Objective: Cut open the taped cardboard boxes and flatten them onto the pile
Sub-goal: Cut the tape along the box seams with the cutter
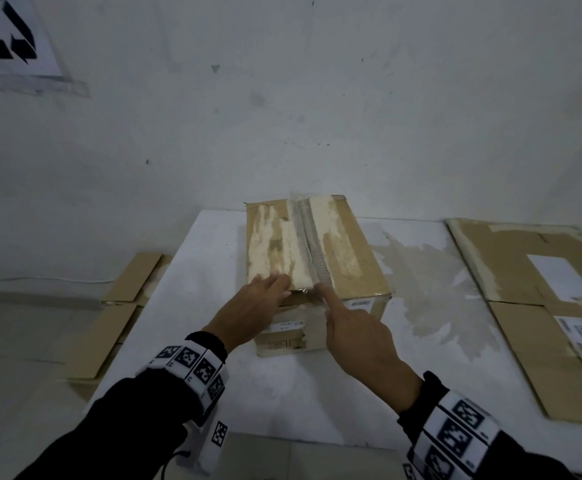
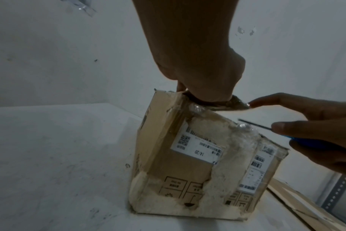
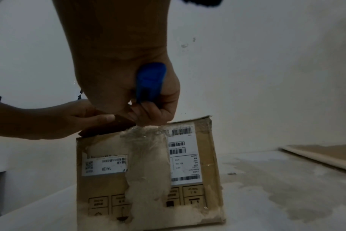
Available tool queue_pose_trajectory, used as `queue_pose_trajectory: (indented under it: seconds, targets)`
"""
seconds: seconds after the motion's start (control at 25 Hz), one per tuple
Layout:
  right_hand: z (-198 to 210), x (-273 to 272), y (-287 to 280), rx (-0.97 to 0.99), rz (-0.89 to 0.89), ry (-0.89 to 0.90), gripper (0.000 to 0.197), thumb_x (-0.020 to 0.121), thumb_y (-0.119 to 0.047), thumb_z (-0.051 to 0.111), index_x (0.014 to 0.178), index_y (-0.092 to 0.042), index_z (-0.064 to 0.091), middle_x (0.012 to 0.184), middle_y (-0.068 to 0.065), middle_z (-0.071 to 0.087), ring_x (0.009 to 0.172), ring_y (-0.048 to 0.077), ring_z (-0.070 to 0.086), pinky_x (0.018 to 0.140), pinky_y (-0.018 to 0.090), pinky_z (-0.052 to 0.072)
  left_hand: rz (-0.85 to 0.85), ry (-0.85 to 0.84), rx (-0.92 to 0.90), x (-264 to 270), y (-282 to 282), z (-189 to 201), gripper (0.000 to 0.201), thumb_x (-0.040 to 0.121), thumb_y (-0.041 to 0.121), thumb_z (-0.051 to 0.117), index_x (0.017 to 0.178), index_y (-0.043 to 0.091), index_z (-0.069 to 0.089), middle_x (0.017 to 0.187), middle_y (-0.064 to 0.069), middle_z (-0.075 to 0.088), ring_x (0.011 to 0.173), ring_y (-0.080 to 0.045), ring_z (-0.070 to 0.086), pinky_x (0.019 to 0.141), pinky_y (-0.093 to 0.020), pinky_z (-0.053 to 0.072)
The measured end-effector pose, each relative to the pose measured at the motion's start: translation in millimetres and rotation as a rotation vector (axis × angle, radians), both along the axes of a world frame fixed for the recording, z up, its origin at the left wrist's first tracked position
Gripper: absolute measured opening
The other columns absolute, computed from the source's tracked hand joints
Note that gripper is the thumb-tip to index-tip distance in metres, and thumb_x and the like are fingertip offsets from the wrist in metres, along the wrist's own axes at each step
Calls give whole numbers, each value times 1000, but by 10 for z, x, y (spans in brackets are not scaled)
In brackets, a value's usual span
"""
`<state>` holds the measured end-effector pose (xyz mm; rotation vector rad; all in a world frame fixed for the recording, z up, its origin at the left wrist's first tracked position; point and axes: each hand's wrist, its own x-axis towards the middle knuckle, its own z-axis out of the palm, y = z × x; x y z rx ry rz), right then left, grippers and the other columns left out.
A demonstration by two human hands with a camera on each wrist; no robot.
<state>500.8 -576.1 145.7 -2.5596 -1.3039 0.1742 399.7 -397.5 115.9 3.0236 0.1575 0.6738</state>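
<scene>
- Right hand has its grip closed round a blue-handled cutter, the handle lying in the palm with the lower fingers curled about it and the forefinger stretched forward to the near end of the box's top seam.
- From the left wrist view a thin dark blade sticks out past the right thumb, close above the box's near top edge; whether it touches the tape I cannot tell.
- Left hand lies on the near left part of the box top with fingers fairly straight, while its thumb hooks under the near edge of the left flap, which looks lifted a little there.
- Cardboard box stands upright on the white bench, near the wall, its top flaps meeting along a strip of clear tape that runs from front to back.
- Its near face carries white labels with barcodes and large torn, pale patches.
- Flattened cardboard lies on the bench to the right, well apart from the box.
- More flat cardboard lies lower down on the left, beside the bench.
- A sheet with a recycling sign is taped to the wall at upper left.
</scene>
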Motion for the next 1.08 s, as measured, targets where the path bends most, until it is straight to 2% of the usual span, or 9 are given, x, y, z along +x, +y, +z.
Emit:
queue_pose_trajectory:
  seconds: [0.08,0.2,0.32,0.44,0.52,0.64,0.88,0.96,1.08]
  targets:
    - [5,41,-81,16,-39,28,55,101,-23,29,148,-42,7,60,-7,37,45,8,35,40,25,24,9,22,-105,8,19,-22,20,101,29,28,105,16,43,102,-8,59,78,-23,59,62,-35,54]
    - [23,157,-127,74,-94,57,50,100,-28,31,147,-37,16,61,-6,41,50,13,42,46,28,34,-37,31,-1,24,29,-72,18,96,15,47,113,16,47,119,-9,56,90,-25,58,78,-29,48]
    - [14,270,-171,80,-123,59,40,100,-31,31,139,-34,33,69,-2,51,60,20,52,54,30,41,-35,162,87,53,-25,-37,72,77,0,67,135,28,37,146,-4,42,109,-32,52,82,-45,49]
    - [0,318,-241,66,-112,46,37,101,-31,30,135,-31,42,70,-4,49,60,18,50,54,29,39,25,236,8,114,-207,55,51,84,16,45,130,37,41,140,6,48,118,-33,46,83,-57,41]
    - [-10,320,-244,70,-105,20,37,101,-32,29,136,-31,42,68,-6,46,59,17,46,54,28,35,85,184,-118,215,-299,92,38,86,31,31,112,28,58,122,4,59,105,-33,51,79,-52,41]
    - [-42,309,-218,78,-105,25,35,101,-33,29,132,-29,44,75,-1,51,64,21,50,55,29,36,236,135,-178,415,-392,113,37,90,39,33,87,18,63,103,1,58,85,-29,49,74,-45,43]
    - [-116,290,-184,99,-109,49,30,100,-34,30,126,-25,44,72,0,49,61,23,48,54,29,35,542,311,-554,601,-453,244,32,88,50,51,102,25,63,124,5,34,119,-22,34,103,-39,22]
    - [-139,287,-174,115,-102,75,32,101,-35,30,128,-24,43,74,2,52,65,24,52,55,29,36,577,305,-829,618,-456,376,27,87,48,55,95,24,65,119,6,31,125,-18,27,99,-27,18]
    - [-189,287,-163,152,-86,138,35,101,-36,30,131,-23,41,82,7,62,71,26,59,57,30,39,649,290,-1032,668,-391,477,51,80,49,66,115,13,56,127,1,36,119,-18,38,85,-23,32]
